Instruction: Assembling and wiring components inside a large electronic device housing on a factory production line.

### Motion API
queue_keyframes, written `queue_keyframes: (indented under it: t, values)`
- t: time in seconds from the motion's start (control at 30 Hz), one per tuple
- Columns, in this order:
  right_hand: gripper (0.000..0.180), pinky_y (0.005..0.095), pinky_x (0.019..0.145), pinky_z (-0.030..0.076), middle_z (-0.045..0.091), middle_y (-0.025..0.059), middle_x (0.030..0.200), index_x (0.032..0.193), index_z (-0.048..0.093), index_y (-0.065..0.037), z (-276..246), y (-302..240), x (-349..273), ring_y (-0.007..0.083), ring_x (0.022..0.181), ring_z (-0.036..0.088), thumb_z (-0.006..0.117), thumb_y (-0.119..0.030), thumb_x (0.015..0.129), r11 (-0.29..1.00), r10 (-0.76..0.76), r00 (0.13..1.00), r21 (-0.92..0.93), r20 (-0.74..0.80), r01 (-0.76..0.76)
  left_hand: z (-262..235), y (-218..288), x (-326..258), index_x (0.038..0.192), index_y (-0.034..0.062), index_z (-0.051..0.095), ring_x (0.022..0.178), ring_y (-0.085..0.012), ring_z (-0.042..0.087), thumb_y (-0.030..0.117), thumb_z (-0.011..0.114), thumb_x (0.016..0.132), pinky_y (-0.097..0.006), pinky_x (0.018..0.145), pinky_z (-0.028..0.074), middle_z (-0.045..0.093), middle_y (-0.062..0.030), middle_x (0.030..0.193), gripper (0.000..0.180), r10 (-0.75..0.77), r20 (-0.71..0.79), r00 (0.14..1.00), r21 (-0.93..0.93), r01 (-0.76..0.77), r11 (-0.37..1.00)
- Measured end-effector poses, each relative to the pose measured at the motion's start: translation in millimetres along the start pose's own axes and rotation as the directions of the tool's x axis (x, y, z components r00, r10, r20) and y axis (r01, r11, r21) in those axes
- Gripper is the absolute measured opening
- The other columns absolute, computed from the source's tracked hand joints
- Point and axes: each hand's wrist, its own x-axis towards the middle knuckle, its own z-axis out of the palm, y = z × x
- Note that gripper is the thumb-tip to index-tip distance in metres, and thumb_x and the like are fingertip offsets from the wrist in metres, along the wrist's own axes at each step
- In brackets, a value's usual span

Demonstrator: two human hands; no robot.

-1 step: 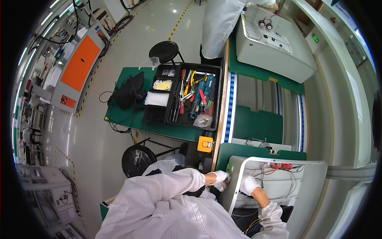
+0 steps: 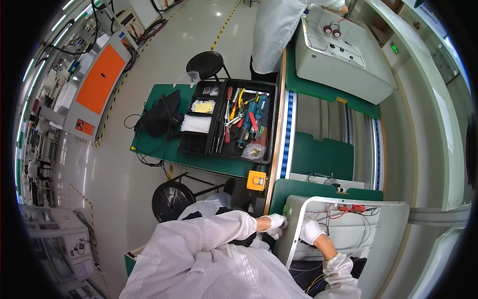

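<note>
Both gloved hands work at the open white cabinet at five o'clock: left hand curled on its outer edge, right hand inside, grip unclear. Red and white wires run just beyond. Black tool tray sits at twelve o'clock.

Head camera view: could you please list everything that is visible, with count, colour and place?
Open white metal appliance casing: one, white, lower right on a green pallet, red and white wires inside.
Closed white appliance casing: one, white, top, on the conveyor.
Black plastic tool tray: one, black, on the green side table, holding pliers, screwdrivers and white cable ties.
Black bag: one, left of the tray.
Round black stools: two, on the floor.
Small orange box: one, by the conveyor edge.
Co-worker in a white coat: one, top.
Left hand: white glove, at the casing's left edge.
Right hand: white glove, inside the casing.
</note>
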Motion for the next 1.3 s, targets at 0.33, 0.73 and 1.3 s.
queue_keyframes:
  t: [0.33,0.73,1.3]
  values:
    - [0.015,0.0467,0.071,0.047,0.06,0.0185,0.082,0.09,0.057,-0.008,15.1,12.7,-1.4,0.0378,0.08,0.056,0.053,-0.017,0.079,0.997,-0.025,1.0,-0.074,0.016,0.026,-8.5,-10.4,33.9,0.078,0.0078,0.047,0.041,-0.0244,0.047,0.03,0.04,0.081,-0.032,0.031,0.031,0.045,-0.0115,0.056,0.023,-0.076,0.131,0.988,-0.124,0.093,0.988]
    - [0.014,0.0469,0.071,0.047,0.06,0.0174,0.082,0.087,0.057,-0.009,-2.0,-1.8,0.4,0.0368,0.08,0.057,0.054,-0.02,0.078,0.999,0.033,0.998,-0.03,0.049,-0.032,-8.9,5.2,12.9,0.067,0.0061,0.043,0.042,-0.0146,0.031,0.024,0.041,0.083,-0.028,0.037,0.023,0.038,-0.0039,0.052,0.025,-0.191,0.263,0.946,-0.261,0.261,0.929]
    - [0.014,0.0453,0.069,0.044,0.058,0.0132,0.075,0.086,0.057,-0.01,5.9,-2.0,-2.8,0.0338,0.073,0.054,0.057,-0.02,0.075,0.993,-0.047,0.997,-0.113,-0.065,0.039,-8.9,13.0,5.3,0.077,0.0053,0.053,0.04,-0.0181,0.042,0.03,0.046,0.081,-0.031,0.034,0.028,0.045,-0.0049,0.051,0.026,-0.03,0.097,0.995,0.199,0.01,0.98]
